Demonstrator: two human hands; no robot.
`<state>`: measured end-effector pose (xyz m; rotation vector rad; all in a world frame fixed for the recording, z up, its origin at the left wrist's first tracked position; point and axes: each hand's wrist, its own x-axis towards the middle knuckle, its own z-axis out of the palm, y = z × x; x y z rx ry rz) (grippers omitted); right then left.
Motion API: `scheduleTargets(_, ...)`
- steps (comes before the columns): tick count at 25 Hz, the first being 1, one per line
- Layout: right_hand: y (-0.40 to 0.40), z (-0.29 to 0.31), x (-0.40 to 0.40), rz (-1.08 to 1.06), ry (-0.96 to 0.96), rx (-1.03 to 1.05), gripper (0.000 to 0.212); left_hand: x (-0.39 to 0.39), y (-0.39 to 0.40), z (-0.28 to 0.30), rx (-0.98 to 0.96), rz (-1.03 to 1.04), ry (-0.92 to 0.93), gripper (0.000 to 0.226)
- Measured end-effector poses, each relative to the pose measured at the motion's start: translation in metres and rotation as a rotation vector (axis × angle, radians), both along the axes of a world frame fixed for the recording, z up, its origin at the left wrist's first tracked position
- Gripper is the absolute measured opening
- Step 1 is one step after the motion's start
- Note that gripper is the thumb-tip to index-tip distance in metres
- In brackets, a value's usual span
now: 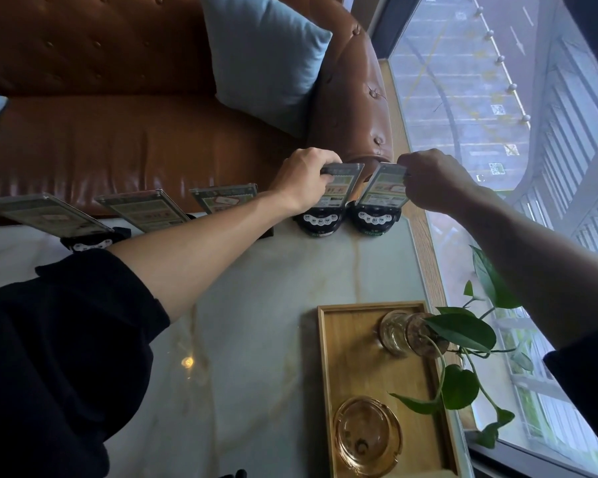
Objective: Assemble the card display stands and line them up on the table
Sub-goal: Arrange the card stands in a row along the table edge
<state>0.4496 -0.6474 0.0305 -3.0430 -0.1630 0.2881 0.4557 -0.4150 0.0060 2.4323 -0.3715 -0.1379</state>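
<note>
Several card display stands line the far edge of the marble table (263, 339), each a clear acrylic card holder on a black round base with white buttons. My left hand (304, 181) grips the top of one stand's card (339, 188), above its base (320, 220). My right hand (435, 181) pinches the top edge of the rightmost card (382, 186), which leans over its base (373, 219). To the left stand three more cards (227, 198), (145, 210), (45, 215); my left forearm hides part of their bases.
A brown leather sofa (118, 132) with a blue cushion (263, 56) runs just behind the stands. A wooden tray (328, 374) near the table's right edge holds a glass vase with a leafy plant (463, 332) and an amber glass ashtray (366, 436). A window (497, 98) is at right.
</note>
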Motion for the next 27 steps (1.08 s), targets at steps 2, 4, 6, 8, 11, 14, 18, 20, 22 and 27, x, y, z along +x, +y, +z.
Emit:
scheduleTargets(2, -0.002, -0.002, 0.0, 0.005, -0.004, -0.003, 0.023, -0.001, 0.0, -0.003, -0.017, 0.011, 0.009, 0.02)
scheduleTargets(4, -0.003, -0.003, 0.0, -0.002, 0.005, -0.006, 0.023, -0.002, 0.0, -0.004, -0.017, 0.014, 0.012, 0.019)
scheduleTargets(6, -0.002, -0.003, 0.001, -0.01, 0.025, -0.014, 0.026, -0.003, 0.0, 0.0, -0.01, -0.002, 0.025, 0.021)
scheduleTargets(8, 0.001, -0.004, 0.001, 0.013, 0.05, -0.022, 0.03, -0.002, 0.004, 0.007, -0.003, -0.029, 0.072, 0.035)
scheduleTargets(11, 0.003, 0.005, -0.002, 0.015, 0.084, -0.018, 0.046, -0.002, 0.022, 0.024, 0.029, -0.018, 0.086, 0.05)
scheduleTargets(14, 0.023, 0.026, -0.001, 0.025, -0.05, 0.004, 0.053, 0.0, 0.06, 0.049, 0.128, 0.046, 0.044, 0.041)
scheduleTargets(18, 0.093, 0.049, -0.001, 0.079, -0.3, 0.19, 0.04, -0.014, 0.105, 0.066, 0.471, -0.013, 0.172, 0.04)
scheduleTargets(20, 0.132, 0.053, -0.005, 0.145, -0.273, 0.274, 0.041, -0.025, 0.115, 0.065, 0.593, -0.011, 0.142, 0.028)
scheduleTargets(22, 0.165, 0.05, -0.013, 0.211, -0.192, 0.344, 0.039, -0.032, 0.122, 0.061, 0.616, 0.01, 0.113, 0.019)
scheduleTargets(27, 0.202, 0.035, -0.023, 0.196, -0.027, 0.387, 0.034, -0.039, 0.129, 0.05, 0.419, 0.073, 0.176, 0.011)
